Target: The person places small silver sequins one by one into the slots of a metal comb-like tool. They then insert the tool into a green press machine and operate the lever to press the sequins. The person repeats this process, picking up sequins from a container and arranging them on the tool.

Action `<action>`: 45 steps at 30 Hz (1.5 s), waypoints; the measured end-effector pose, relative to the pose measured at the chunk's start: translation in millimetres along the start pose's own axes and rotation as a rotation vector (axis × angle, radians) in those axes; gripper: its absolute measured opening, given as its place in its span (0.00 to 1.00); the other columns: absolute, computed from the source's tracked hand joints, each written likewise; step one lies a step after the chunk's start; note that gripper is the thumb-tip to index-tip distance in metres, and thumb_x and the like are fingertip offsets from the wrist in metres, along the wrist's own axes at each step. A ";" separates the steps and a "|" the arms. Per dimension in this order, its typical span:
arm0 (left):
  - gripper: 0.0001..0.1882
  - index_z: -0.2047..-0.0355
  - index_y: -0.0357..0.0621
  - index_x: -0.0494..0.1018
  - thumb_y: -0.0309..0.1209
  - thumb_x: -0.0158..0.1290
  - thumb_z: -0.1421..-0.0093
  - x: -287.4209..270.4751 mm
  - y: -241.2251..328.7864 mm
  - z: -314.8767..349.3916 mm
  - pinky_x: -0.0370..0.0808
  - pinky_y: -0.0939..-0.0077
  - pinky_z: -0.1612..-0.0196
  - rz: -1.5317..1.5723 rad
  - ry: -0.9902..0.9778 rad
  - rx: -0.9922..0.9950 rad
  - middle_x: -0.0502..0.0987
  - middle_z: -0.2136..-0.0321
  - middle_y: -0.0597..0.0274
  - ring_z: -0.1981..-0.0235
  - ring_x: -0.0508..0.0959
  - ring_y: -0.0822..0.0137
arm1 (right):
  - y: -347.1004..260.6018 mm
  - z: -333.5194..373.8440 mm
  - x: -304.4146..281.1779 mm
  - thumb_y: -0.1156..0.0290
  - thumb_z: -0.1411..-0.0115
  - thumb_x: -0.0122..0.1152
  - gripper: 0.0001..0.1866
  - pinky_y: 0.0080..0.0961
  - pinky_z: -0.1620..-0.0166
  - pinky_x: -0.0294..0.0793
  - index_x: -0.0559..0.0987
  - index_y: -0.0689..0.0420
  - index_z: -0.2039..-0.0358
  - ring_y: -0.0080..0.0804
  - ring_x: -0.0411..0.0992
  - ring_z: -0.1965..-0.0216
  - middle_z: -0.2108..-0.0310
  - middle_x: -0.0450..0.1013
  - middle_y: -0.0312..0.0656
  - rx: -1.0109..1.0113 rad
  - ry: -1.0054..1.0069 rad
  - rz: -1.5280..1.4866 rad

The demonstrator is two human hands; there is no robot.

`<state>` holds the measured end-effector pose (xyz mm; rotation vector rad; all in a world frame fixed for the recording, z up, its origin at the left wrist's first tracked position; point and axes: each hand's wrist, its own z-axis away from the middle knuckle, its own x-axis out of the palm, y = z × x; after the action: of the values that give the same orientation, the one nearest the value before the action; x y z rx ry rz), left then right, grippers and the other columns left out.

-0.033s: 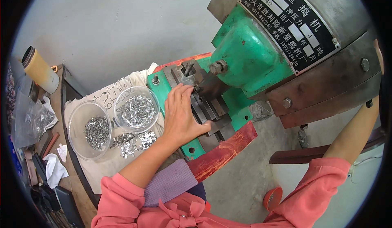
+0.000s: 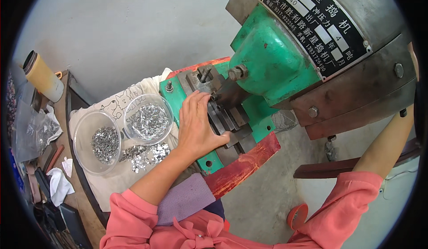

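My left hand rests on the dark metal die of a green bench press. Its fingers are stretched along the left side of the die and its thumb is spread away at the near end. No part shows between thumb and fingers; whatever lies under the fingertips is too small to make out. My right forearm reaches up at the right behind the press head. Only a sliver of skin shows beyond it at the picture's rim, so the fingers of my right hand are hidden.
Left of the press, two clear plastic tubs hold small silvery metal pieces, with loose flat pieces beside them on a cloth. A yellowish bottle and a plastic bag stand further left. A red bowl sits low at right.
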<state>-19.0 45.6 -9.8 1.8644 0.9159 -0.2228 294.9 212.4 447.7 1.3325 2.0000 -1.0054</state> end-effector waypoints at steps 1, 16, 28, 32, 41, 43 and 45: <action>0.52 0.41 0.33 0.61 0.37 0.72 0.68 -0.5 -1.2 0.0 0.61 0.50 0.35 -0.001 0.009 0.002 0.64 0.43 0.44 0.38 0.62 0.42 | -0.1 1.8 3.1 0.33 0.34 0.45 0.49 0.43 0.38 0.65 0.64 0.69 0.34 0.50 0.68 0.41 0.40 0.69 0.56 -0.019 -0.008 -0.078; 0.52 0.41 0.36 0.61 0.36 0.73 0.67 3.0 -1.0 -0.3 0.61 0.51 0.34 0.022 0.006 0.012 0.64 0.42 0.46 0.37 0.62 0.43 | 115.1 156.8 125.8 0.53 0.26 0.46 0.26 0.32 0.48 0.75 0.72 0.64 0.44 0.36 0.74 0.52 0.51 0.74 0.42 -0.053 0.675 -0.657; 0.53 0.39 0.35 0.59 0.36 0.73 0.66 -1.2 -3.9 2.0 0.60 0.51 0.33 0.026 -0.020 -0.010 0.63 0.40 0.47 0.35 0.60 0.42 | 102.7 55.1 33.2 0.57 0.28 0.51 0.24 0.32 0.51 0.76 0.72 0.65 0.44 0.34 0.75 0.52 0.49 0.74 0.43 0.070 0.213 -0.432; 0.53 0.39 0.35 0.59 0.36 0.72 0.65 2.2 -0.7 2.2 0.60 0.51 0.33 0.052 -0.035 -0.009 0.62 0.39 0.47 0.35 0.60 0.42 | 34.9 37.7 17.5 0.57 0.28 0.51 0.25 0.31 0.50 0.75 0.72 0.65 0.43 0.35 0.75 0.52 0.48 0.74 0.43 0.059 0.153 -0.201; 0.52 0.39 0.35 0.59 0.35 0.72 0.65 0.2 -3.5 2.4 0.60 0.51 0.32 0.024 -0.021 -0.007 0.62 0.39 0.47 0.35 0.60 0.42 | 91.8 89.4 79.1 0.56 0.28 0.51 0.26 0.31 0.48 0.74 0.71 0.66 0.42 0.35 0.74 0.51 0.48 0.73 0.44 -0.030 0.533 -0.430; 0.52 0.39 0.35 0.58 0.35 0.72 0.65 4.6 -1.0 1.0 0.60 0.52 0.32 0.067 -0.027 0.009 0.62 0.40 0.46 0.35 0.60 0.42 | 96.9 118.1 85.1 0.56 0.28 0.51 0.26 0.31 0.48 0.74 0.71 0.66 0.42 0.35 0.74 0.51 0.47 0.73 0.44 -0.104 0.655 -0.418; 0.52 0.40 0.32 0.59 0.36 0.71 0.63 -0.4 -2.0 1.2 0.59 0.52 0.33 0.017 -0.044 -0.018 0.61 0.40 0.46 0.35 0.59 0.43 | 116.0 140.2 126.9 0.56 0.28 0.51 0.26 0.31 0.47 0.74 0.71 0.66 0.41 0.35 0.74 0.50 0.47 0.73 0.44 -0.146 0.725 -0.438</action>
<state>-20.3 44.8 -11.6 1.8426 0.8694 -0.2437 358.7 193.5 236.0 1.3203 2.9377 -0.5530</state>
